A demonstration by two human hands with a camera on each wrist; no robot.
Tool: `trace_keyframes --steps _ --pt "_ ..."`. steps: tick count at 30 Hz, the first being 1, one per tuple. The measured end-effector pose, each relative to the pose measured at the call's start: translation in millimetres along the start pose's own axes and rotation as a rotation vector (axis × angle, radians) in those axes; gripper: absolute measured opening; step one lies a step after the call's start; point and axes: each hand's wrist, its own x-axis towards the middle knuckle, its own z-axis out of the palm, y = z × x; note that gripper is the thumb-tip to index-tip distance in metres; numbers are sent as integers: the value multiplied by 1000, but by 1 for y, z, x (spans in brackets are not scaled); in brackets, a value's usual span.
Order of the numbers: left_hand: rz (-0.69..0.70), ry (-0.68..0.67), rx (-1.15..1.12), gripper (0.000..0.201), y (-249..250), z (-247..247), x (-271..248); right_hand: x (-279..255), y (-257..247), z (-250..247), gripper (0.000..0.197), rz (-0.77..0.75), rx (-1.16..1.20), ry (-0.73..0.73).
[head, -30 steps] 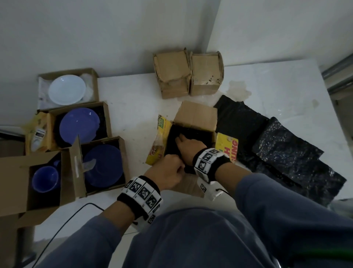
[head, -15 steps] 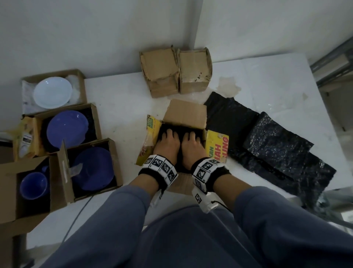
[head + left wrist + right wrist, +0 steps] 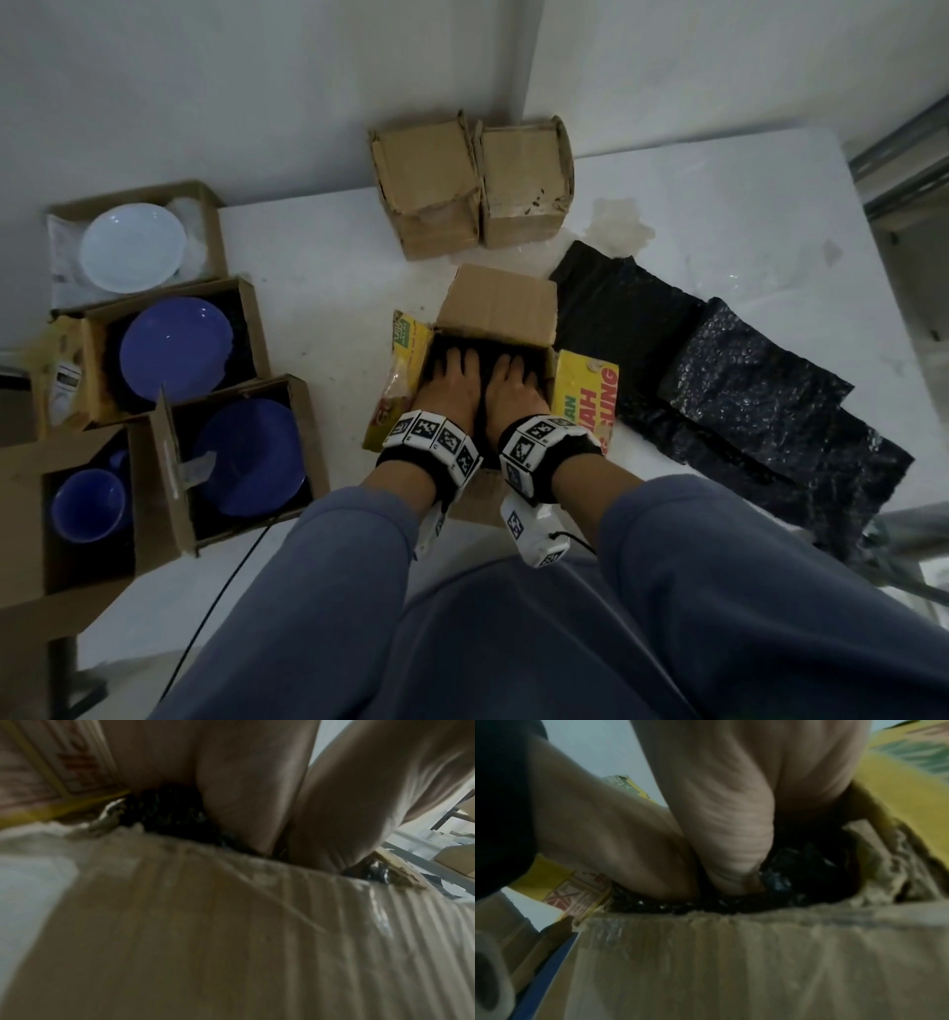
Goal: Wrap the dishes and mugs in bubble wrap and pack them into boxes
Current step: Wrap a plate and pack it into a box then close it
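An open cardboard box (image 3: 498,306) with yellow printed side flaps sits mid-table. A bundle of black bubble wrap (image 3: 485,349) fills it; what it covers is hidden. My left hand (image 3: 452,380) and right hand (image 3: 513,385) lie side by side inside, fingers straight, pressing down on the bundle. In the left wrist view the left hand (image 3: 231,791) bears on the black wrap (image 3: 169,809) behind the near flap (image 3: 205,923). The right wrist view shows the right hand (image 3: 731,801) on the wrap (image 3: 795,872).
Open boxes at the left hold a white plate (image 3: 133,246), two blue plates (image 3: 174,349) (image 3: 246,457) and a blue mug (image 3: 90,503). Two closed boxes (image 3: 426,180) stand at the back. Black bubble wrap sheets (image 3: 744,390) lie to the right. A cable hangs off the front edge.
A second ago my left hand was curled at the box's near edge; it has since gone inside beside the right. Both now press flat on the wrap.
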Motion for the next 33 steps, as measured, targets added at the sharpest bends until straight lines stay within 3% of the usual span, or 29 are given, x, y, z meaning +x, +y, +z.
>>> trace_keyframes --steps 10,19,25,33 --pt "-12 25 -15 65 -2 5 7 0 2 -6 77 -5 -24 -3" --pt "-35 50 60 56 3 5 7 -7 -2 -7 62 -11 -90 4" --pt "-47 143 99 50 8 11 -2 -12 3 -6 57 -89 -116 146" --pt "7 97 -98 52 1 6 2 3 4 -4 70 -49 -5 32"
